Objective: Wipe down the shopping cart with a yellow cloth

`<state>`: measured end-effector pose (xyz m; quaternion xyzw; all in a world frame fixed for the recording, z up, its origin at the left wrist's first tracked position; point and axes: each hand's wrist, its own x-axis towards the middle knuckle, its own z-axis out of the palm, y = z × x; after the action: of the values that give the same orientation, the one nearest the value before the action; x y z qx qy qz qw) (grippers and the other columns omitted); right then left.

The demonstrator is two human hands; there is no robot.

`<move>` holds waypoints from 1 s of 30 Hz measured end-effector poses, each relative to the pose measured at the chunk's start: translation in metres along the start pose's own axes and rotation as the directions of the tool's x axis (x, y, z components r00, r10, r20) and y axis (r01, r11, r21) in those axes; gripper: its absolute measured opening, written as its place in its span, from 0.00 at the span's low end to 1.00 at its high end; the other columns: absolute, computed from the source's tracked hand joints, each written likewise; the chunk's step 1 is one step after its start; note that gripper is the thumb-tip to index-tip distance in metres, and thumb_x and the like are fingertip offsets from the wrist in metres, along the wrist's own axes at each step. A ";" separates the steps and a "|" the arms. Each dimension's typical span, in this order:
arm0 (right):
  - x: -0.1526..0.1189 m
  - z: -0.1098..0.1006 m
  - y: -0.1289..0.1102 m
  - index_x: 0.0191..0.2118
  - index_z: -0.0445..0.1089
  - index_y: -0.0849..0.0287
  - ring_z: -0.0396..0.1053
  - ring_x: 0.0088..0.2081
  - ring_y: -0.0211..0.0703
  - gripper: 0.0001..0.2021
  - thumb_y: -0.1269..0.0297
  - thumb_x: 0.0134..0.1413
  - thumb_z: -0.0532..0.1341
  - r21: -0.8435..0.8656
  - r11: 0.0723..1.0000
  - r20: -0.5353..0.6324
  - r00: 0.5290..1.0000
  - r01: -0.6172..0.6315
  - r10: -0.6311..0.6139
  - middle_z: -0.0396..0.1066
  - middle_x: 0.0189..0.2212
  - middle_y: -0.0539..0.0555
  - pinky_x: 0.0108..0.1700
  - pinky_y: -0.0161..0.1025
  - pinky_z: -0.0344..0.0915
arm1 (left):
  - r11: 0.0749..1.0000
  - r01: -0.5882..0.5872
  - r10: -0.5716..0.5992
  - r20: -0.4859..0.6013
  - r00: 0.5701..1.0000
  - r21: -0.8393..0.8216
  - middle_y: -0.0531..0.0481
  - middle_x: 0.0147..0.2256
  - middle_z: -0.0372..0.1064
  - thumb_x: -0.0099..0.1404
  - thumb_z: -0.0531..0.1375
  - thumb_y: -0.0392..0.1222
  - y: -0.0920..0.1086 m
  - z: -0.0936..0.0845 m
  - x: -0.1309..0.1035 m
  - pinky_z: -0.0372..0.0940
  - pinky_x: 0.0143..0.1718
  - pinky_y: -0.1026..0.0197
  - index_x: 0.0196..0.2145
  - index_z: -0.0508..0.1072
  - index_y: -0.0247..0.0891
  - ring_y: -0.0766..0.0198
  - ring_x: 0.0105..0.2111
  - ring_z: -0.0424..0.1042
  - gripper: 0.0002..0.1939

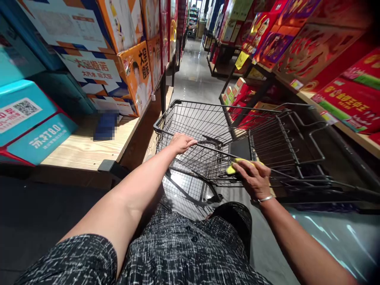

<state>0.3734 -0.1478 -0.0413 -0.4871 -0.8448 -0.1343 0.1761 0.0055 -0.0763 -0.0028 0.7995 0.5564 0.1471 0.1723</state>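
Nearest, a black-and-white patterned shirt (178, 253) is cut off by the lower edge. The left hand (180, 143) is closed over the near top rail of a black wire shopping cart (204, 103); its fingertips are partly concealed. The right hand (255, 178), a silvery bracelet (265, 199) at its wrist, is partly curled and holds a yellow cloth (233, 168) at the same rail, the fingers covering much of it. The cart stands directly before the body, its undercarriage mostly obscured. On the left wooden shelf (108, 152), a turquoise carton (44, 138) is cut off by the frame; a dark blue item (105, 126) beside it is pixelated. Beyond rise orange-and-white cartons (135, 75); opposite, red boxes (352, 101) run out of view. Farther, the glossy aisle floor (192, 67) reaches shelving (193, 19) too small to read.
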 end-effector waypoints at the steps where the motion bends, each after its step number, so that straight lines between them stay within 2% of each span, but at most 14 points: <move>1: -0.003 -0.008 0.005 0.54 0.74 0.37 0.62 0.55 0.55 0.19 0.64 0.63 0.56 -0.006 0.999 -0.051 0.998 -0.039 0.039 0.73 0.52 0.53 0.58 0.54 0.57 | 1.000 0.003 -0.003 0.005 1.000 0.008 0.48 0.35 0.76 0.74 0.47 0.60 0.000 -0.001 -0.001 0.53 0.51 0.49 0.34 0.78 0.43 0.53 0.42 0.68 0.27; 5: -0.013 -0.026 0.015 0.49 0.77 0.41 0.63 0.55 0.59 0.16 0.65 0.59 0.58 -0.017 0.982 -0.226 0.958 -0.188 0.179 0.74 0.49 0.59 0.54 0.54 0.58 | 0.999 0.018 -0.019 0.014 1.000 0.028 0.48 0.37 0.76 0.74 0.47 0.59 -0.002 -0.005 -0.003 0.54 0.52 0.48 0.35 0.78 0.42 0.52 0.43 0.68 0.26; 9: -0.007 -0.025 0.002 0.56 0.70 0.46 0.62 0.54 0.62 0.23 0.68 0.55 0.56 -0.049 0.979 -0.226 0.957 -0.198 0.182 0.72 0.52 0.58 0.53 0.58 0.57 | 0.999 0.030 -0.030 0.034 0.999 0.025 0.47 0.36 0.76 0.74 0.46 0.59 -0.003 -0.007 -0.003 0.53 0.52 0.47 0.33 0.78 0.42 0.51 0.44 0.69 0.27; 13: 0.024 -0.012 -0.033 0.59 0.67 0.48 0.62 0.53 0.59 0.25 0.71 0.55 0.54 -0.049 0.985 -0.169 0.974 -0.163 0.153 0.71 0.53 0.58 0.53 0.56 0.54 | 1.000 0.029 -0.029 0.034 0.999 0.005 0.47 0.48 0.75 0.74 0.46 0.57 0.004 0.000 -0.001 0.49 0.56 0.43 0.41 0.78 0.44 0.48 0.53 0.64 0.25; 16: 0.064 -0.002 -0.072 0.57 0.68 0.49 0.61 0.51 0.56 0.24 0.72 0.57 0.53 0.006 0.995 -0.086 0.991 -0.104 0.105 0.71 0.52 0.58 0.51 0.52 0.53 | 0.996 -0.071 0.071 0.005 0.997 -0.044 0.50 0.56 0.71 0.76 0.43 0.54 0.016 0.010 0.000 0.46 0.58 0.43 0.53 0.74 0.47 0.51 0.58 0.59 0.24; 18: 0.090 0.003 -0.097 0.57 0.69 0.51 0.61 0.49 0.55 0.23 0.73 0.57 0.53 0.033 0.997 -0.016 0.997 -0.071 0.072 0.71 0.51 0.59 0.48 0.50 0.52 | 0.991 -0.130 0.130 -0.011 0.991 -0.043 0.50 0.55 0.71 0.76 0.40 0.52 0.023 0.016 0.000 0.47 0.57 0.45 0.57 0.71 0.47 0.53 0.57 0.61 0.25; 21: 0.116 0.004 -0.120 0.57 0.69 0.53 0.60 0.45 0.53 0.23 0.73 0.57 0.54 0.039 0.999 0.056 0.998 -0.020 0.018 0.72 0.49 0.60 0.43 0.46 0.51 | 0.994 -0.107 0.107 -0.020 0.994 -0.016 0.47 0.48 0.74 0.77 0.36 0.52 0.024 0.019 0.000 0.51 0.52 0.48 0.50 0.74 0.43 0.54 0.50 0.66 0.28; 23: 0.116 0.000 -0.118 0.57 0.69 0.53 0.59 0.44 0.51 0.23 0.73 0.57 0.55 0.030 0.999 0.063 0.998 0.024 -0.026 0.72 0.49 0.59 0.41 0.45 0.50 | 0.995 -0.094 0.093 -0.017 0.995 -0.027 0.47 0.44 0.75 0.77 0.35 0.54 0.019 0.018 0.001 0.52 0.50 0.49 0.43 0.76 0.41 0.54 0.47 0.67 0.31; 25: 0.104 -0.007 -0.103 0.57 0.69 0.53 0.60 0.44 0.50 0.23 0.75 0.56 0.56 0.008 0.998 0.046 0.997 0.054 -0.055 0.72 0.50 0.57 0.40 0.43 0.50 | 0.992 -0.112 0.110 -0.026 0.994 -0.051 0.47 0.41 0.76 0.76 0.36 0.56 0.012 0.017 0.002 0.53 0.48 0.50 0.38 0.76 0.41 0.54 0.46 0.68 0.32; 30: 0.034 -0.032 -0.034 0.56 0.70 0.54 0.61 0.48 0.49 0.23 0.76 0.54 0.58 -0.091 0.995 -0.080 0.996 0.031 -0.039 0.72 0.52 0.56 0.46 0.44 0.55 | 0.990 -0.134 0.128 -0.121 0.984 -0.042 0.52 0.38 0.77 0.72 0.50 0.60 0.001 0.019 0.005 0.52 0.49 0.51 0.36 0.78 0.44 0.55 0.45 0.69 0.23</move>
<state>0.3334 -0.1506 0.0005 -0.4737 -0.8385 -0.1946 0.1861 0.0162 -0.0740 -0.0193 0.8195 0.5080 0.2192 0.1491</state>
